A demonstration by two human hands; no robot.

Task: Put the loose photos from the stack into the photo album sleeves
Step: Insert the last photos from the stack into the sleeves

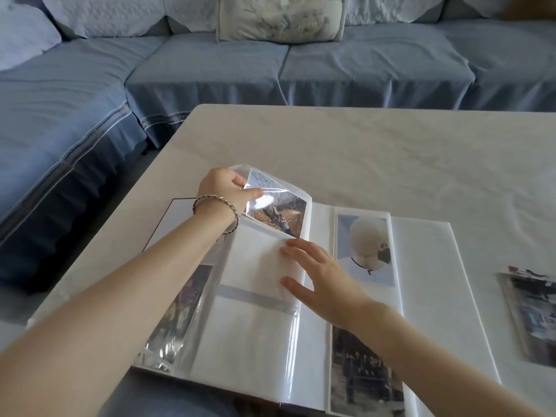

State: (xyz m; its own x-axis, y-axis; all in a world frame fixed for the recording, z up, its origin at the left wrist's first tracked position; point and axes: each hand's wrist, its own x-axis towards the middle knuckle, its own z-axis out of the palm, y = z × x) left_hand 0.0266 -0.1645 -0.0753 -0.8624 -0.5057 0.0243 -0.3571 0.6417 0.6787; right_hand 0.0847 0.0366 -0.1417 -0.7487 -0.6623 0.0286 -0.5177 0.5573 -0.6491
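Fingers (pixel 236 179) and thumb of left hand (pixel 222 188) curled, pinching the lifted edge of the clear plastic sleeve (pixel 270 195) at the top left page of the white photo album (pixel 421 266). Colour outdoor photo (pixel 282 216) sits tilted, partly inside that sleeve; whether the pinch also catches its corner, cannot tell. Right hand (pixel 325 275) flat, fingers spread apart, pressing the white page below the photo. Album lies open on pale marble-look table (pixel 361 145). Stack of loose photos (pixel 529 311) on table, right of album, apart from it. Braided bracelet (pixel 215 212) on left wrist. Blue sofa (pixel 210 70) behind.
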